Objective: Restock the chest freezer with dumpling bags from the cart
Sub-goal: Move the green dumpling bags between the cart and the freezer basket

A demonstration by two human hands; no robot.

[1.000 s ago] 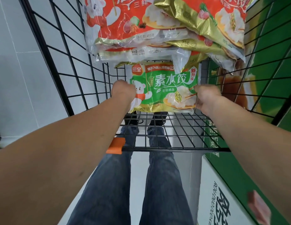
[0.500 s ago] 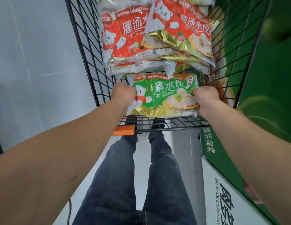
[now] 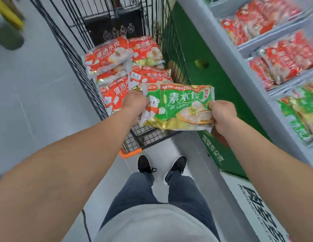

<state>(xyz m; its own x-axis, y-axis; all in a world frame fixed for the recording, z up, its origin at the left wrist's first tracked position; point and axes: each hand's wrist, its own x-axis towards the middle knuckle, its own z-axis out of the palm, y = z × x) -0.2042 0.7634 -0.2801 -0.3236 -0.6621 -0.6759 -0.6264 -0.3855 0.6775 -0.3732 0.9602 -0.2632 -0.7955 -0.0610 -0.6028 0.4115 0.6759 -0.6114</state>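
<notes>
green dumpling bag (image 3: 178, 106), gripped by both hands, above cart (image 3: 145, 137)

The green dumpling bag (image 3: 178, 107) is glossy, crinkled plastic film with a shiny gold-foil lower edge; the red bags (image 3: 117, 67) in the cart (image 3: 171, 55) show the same slick wrap. The cart is thin black metal wire with an orange plastic corner cap (image 3: 130, 153). The floor (image 3: 38, 102) is smooth grey tile, the jeans (image 3: 140, 189) matt denim

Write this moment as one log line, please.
step: carry to freezer | green dumpling bag: held above cart | left hand: grip | right hand: grip
</notes>
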